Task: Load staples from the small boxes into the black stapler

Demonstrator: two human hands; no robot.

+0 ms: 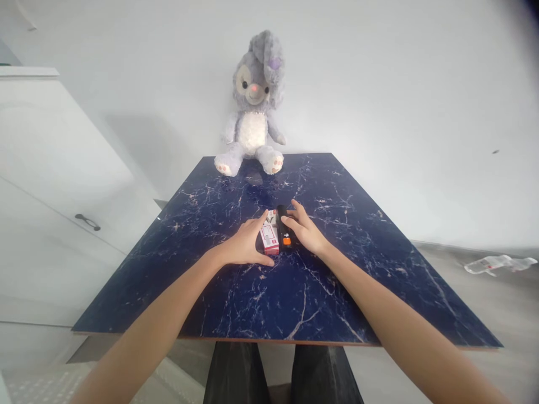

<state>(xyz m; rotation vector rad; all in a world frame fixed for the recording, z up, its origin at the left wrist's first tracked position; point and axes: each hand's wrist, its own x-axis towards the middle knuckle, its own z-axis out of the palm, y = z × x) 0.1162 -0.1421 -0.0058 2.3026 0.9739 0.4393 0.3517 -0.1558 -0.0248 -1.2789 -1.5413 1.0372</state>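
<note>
At the middle of the table, my left hand (242, 244) curves around a small white-and-red box (270, 234), thumb at its near end and fingertips at its far end. Another small white box (272, 217) with a dark picture lies just beyond it. A dark item shows partly under my left palm, too hidden to name. Against the boxes' right side lies a slim black object (282, 216) with an orange patch (287, 241) at its near end. The fingers and thumb of my right hand (307, 230) rest on it from the right, bent around its edge.
A grey plush rabbit (252, 132) sits at the far edge of the blue marbled table (303, 303), against a white wall. A white cabinet (54, 224) with a dark handle stands on the left. A crumpled clear plastic wrapper (499, 264) lies on the floor at right.
</note>
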